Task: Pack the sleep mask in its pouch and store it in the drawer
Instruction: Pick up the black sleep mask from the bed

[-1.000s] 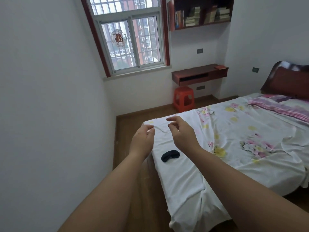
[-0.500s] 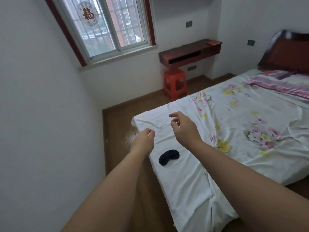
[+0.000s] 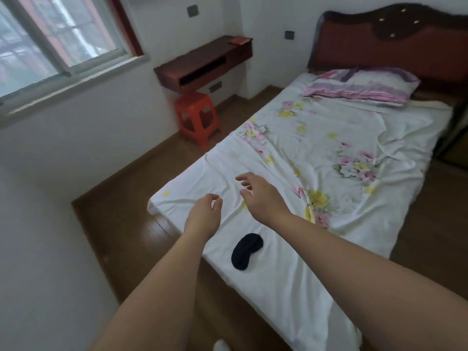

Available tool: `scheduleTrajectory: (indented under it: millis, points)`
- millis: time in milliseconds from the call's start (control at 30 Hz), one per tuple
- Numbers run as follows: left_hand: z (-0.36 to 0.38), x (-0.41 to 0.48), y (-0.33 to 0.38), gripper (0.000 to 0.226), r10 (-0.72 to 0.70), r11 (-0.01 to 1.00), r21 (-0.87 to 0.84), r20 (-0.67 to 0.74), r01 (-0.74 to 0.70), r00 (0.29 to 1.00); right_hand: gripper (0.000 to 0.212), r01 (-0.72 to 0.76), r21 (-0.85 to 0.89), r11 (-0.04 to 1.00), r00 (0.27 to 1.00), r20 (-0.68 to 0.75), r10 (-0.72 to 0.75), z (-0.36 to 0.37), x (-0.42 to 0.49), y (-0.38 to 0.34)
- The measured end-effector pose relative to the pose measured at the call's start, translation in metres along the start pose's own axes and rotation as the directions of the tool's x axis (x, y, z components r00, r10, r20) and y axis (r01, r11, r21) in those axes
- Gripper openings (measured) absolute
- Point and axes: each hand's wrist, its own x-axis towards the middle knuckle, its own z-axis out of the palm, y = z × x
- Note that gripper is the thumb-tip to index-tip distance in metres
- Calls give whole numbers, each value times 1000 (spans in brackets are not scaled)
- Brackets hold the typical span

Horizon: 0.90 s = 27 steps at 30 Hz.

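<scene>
A black sleep mask (image 3: 246, 251) lies flat on the white floral sheet near the foot corner of the bed (image 3: 316, 158). Both my arms stretch out above the bed. My left hand (image 3: 203, 216) hovers past the mask, up and to its left, with fingers loosely curled and nothing in them. My right hand (image 3: 260, 196) hangs further over the sheet, fingers spread and empty. Neither hand touches the mask. No pouch is in view.
A dark wooden wall-mounted desk (image 3: 202, 64) with an open slot hangs under the window wall, with a red plastic stool (image 3: 197, 117) below it. A striped pillow (image 3: 362, 86) lies by the red headboard (image 3: 390, 44). Brown wooden floor runs along the bed's left side.
The view has tilted down and swung right, bringing the headboard and pillow into sight. My right hand's fingers have spread wider. The mask has not moved on the sheet.
</scene>
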Motion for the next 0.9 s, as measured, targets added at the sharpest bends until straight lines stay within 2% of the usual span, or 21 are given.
scheduleTrajectory:
  millis: [133, 233, 367, 600, 767, 900]
  points:
    - [-22, 36, -31, 45, 149, 979, 135, 34, -152, 988, 34, -69, -113, 991, 997, -44, 64, 39, 24, -10]
    - [-33, 56, -48, 44, 210, 953, 210, 53, -216, 976, 37, -57, -280, 958, 998, 1, 60, 53, 31, -6]
    - [-21, 73, -69, 46, 270, 924, 226, 187, -309, 945, 37, -133, -329, 935, 990, -7, 138, 70, 31, 17]
    - [39, 95, -96, 58, 232, 919, 245, 297, -309, 926, 45, -269, -304, 914, 959, 6, 284, 106, 33, 87]
    - [104, 117, -130, 75, 110, 938, 263, 393, -226, 913, 42, -259, -387, 885, 952, 55, 302, 153, 44, 161]
    - [170, 133, -154, 79, 34, 937, 293, 468, -191, 883, 36, -276, -405, 872, 945, 50, 322, 193, 48, 221]
